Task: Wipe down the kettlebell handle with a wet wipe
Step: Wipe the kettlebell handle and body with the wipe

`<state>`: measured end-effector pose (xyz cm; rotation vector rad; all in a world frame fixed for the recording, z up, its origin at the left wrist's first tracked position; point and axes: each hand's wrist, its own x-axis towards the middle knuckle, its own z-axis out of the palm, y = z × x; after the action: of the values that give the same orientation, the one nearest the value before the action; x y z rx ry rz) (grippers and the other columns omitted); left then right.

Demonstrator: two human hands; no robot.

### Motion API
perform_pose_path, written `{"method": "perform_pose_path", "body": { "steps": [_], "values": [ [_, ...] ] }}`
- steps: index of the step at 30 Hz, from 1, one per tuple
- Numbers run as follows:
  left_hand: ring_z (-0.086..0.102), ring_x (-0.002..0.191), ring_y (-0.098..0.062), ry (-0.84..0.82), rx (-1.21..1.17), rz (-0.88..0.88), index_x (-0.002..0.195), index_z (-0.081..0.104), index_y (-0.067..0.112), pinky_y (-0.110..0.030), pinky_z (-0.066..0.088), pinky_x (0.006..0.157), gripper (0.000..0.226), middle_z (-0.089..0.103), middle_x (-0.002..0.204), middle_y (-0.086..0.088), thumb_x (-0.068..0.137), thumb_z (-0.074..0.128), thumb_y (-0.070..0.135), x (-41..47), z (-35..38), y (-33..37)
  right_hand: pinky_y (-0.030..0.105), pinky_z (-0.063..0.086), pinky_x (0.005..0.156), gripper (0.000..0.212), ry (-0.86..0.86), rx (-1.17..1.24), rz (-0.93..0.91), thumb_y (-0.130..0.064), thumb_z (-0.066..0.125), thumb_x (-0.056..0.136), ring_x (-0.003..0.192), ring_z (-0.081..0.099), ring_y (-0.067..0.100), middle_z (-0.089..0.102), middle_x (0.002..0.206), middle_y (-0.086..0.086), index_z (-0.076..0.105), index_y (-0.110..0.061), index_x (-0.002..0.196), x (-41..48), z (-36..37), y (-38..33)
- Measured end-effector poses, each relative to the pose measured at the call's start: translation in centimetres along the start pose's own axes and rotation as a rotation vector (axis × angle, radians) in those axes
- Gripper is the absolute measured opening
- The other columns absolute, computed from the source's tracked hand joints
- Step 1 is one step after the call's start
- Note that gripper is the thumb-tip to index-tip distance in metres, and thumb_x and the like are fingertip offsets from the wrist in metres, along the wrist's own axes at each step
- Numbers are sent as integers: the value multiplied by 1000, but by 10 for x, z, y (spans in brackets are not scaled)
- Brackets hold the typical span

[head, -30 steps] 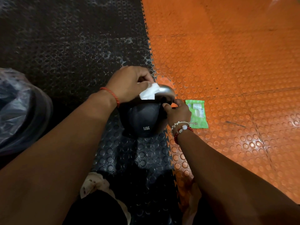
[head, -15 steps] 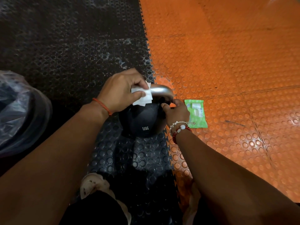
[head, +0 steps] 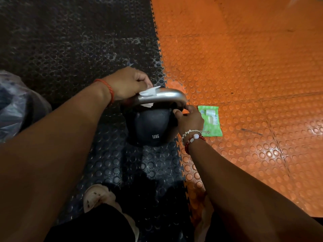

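A black kettlebell (head: pixel 148 126) marked 12KG stands on the black studded mat, its silver handle (head: pixel 167 96) arching over the top. My left hand (head: pixel 125 83) wraps a white wet wipe (head: pixel 148 92) around the handle's left end, fingers closed over it. My right hand (head: pixel 189 119) pinches the handle's right base where it meets the ball.
A green wet-wipe pack (head: pixel 210 120) lies flat on the orange studded mat (head: pixel 244 67) just right of the kettlebell. A clear plastic bag (head: pixel 15 105) bulges at the left edge. My shoe (head: pixel 97 196) rests on the black mat (head: pixel 70 41) below the kettlebell.
My left hand has slid the wipe leftward along the handle, uncovering more of the silver bar. The right hand has stayed at the handle's right base.
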<state>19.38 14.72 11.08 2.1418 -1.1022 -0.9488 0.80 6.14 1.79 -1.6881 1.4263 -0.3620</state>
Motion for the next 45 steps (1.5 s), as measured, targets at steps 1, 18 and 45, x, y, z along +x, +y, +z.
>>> {"method": "perform_pose_path", "body": {
  "steps": [1, 18, 45],
  "values": [
    [57, 74, -4, -8, -2, 18, 97, 72, 16, -13, 43, 67, 14, 68, 82, 6, 93, 59, 13, 1, 1, 4, 27, 45, 73, 36, 2, -3, 1, -36, 66, 80, 89, 64, 25, 71, 92, 5, 64, -24, 114, 0, 0, 0],
    [62, 85, -13, 439, 148, 320, 93, 72, 22, -28, 48, 75, 13, 66, 94, 8, 81, 68, 26, -26, 36, -5, 30, 49, 75, 35, -2, -7, -5, -38, 67, 80, 88, 64, 26, 71, 91, 5, 65, -24, 112, 1, -1, 0],
    [56, 85, -27, 689, 476, 459, 82, 69, 18, -37, 42, 70, 4, 64, 89, -1, 81, 69, 22, -40, 71, -2, 28, 46, 78, 38, -21, -6, 6, -37, 67, 80, 95, 64, 28, 71, 98, 8, 64, -23, 115, 2, -2, 1]
  ]
}}
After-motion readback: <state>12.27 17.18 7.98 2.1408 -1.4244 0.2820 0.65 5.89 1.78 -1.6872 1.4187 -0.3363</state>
